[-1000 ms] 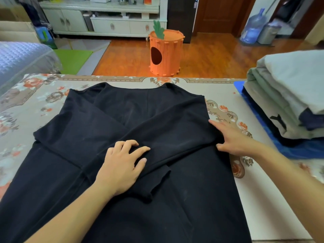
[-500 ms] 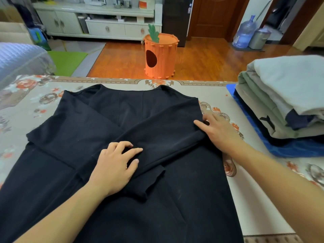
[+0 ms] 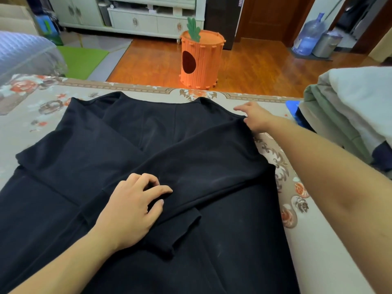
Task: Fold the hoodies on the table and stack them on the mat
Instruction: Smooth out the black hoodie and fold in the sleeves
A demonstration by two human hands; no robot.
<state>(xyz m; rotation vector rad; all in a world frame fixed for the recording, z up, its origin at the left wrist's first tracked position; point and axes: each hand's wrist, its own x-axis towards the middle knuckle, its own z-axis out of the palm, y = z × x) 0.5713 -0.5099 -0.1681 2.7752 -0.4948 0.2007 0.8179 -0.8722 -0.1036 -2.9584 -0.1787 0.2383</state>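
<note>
Black cotton hoodie (image 3: pixel 148 166) lay flat, both sleeves crossed beneath the loosely curled, unclamped left hand (image 3: pixel 129 211); right hand (image 3: pixel 254 119) touched its shoulder, grip unclear. Body folds remained; folded garment stack (image 3: pixel 350 115) beyond.

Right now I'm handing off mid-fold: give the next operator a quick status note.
Left hand: fingers loosely bent, pressing the crossed sleeves at the middle of the black hoodie.
Right hand: at the hoodie's far right shoulder corner; grip unclear.
Hoodie lies flat on the table, sleeves folded in.
Done: a stack of folded hoodies sits on the blue mat at right.
Left: fold the body, then stack it.
</note>
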